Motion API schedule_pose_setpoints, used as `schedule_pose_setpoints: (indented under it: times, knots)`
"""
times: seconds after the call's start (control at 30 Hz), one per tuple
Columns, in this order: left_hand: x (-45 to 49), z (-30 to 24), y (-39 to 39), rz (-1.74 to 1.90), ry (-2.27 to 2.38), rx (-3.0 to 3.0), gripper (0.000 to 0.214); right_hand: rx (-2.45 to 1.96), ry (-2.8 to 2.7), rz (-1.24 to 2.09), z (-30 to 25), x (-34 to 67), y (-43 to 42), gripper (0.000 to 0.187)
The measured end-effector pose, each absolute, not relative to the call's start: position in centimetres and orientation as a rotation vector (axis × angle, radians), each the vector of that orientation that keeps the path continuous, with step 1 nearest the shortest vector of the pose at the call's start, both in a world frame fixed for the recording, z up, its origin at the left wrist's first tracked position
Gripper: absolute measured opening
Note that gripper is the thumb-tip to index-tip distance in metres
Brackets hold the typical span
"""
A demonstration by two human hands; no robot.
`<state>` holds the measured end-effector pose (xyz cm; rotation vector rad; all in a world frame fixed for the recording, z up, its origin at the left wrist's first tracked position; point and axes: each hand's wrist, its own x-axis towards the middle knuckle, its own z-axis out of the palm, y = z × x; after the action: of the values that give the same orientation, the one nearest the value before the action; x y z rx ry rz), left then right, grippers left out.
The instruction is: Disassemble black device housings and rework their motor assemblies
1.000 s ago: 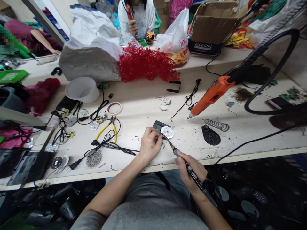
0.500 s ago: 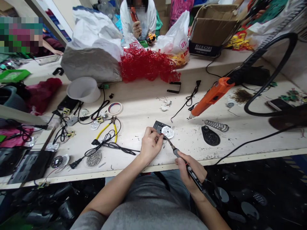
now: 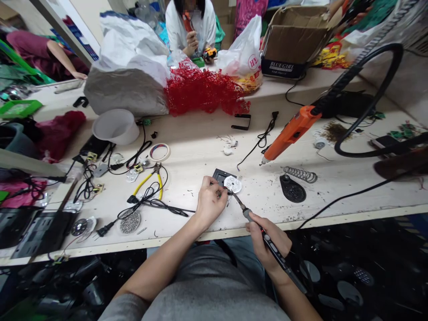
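Observation:
My right hand [image 3: 269, 240] is closed around the grey and black handle of a soldering iron [image 3: 245, 211]. The iron's metal tip reaches the lower left edge of a white disc-like part [image 3: 233, 183] with round spots on it. That part rests over a square black plastic housing [image 3: 220, 175] on the bench. My left hand [image 3: 212, 196] is pinched at the disc's left side, with what looks like a thin wire at the fingertips. A small dark green piece shows between its fingers; its kind is unclear. Whether the tip touches the wire is too small to tell.
An orange electric screwdriver [image 3: 290, 133] hangs over the bench at right, above a spring [image 3: 300, 174] and a black teardrop-shaped piece [image 3: 292, 189]. Yellow-handled cutters [image 3: 160, 180], cables and a wire-ball tin [image 3: 130, 222] lie left. A person [image 3: 190, 31] works across the bench.
The view has shifted slightly. Both hands stay at the white part; my left fingers have turned a little, showing the small green piece. The soldering iron's tip remains at the disc's edge.

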<state>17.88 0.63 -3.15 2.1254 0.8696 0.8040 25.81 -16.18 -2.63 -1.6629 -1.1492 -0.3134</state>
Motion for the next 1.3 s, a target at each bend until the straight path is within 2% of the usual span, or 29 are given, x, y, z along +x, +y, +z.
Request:
schedule_pose_setpoints:
  times: [0.47,1.3]
  knots:
    - [18.1,-3.0,0.6,0.750,0.919,2.049,0.009,-1.674,-1.120,-0.285,-2.9,25.8,-16.4,0.021]
    - [18.3,-2.9,0.8,0.759,0.910,2.050,0.013,-1.668,-1.087,-0.276,-4.2,25.9,-15.0,0.019]
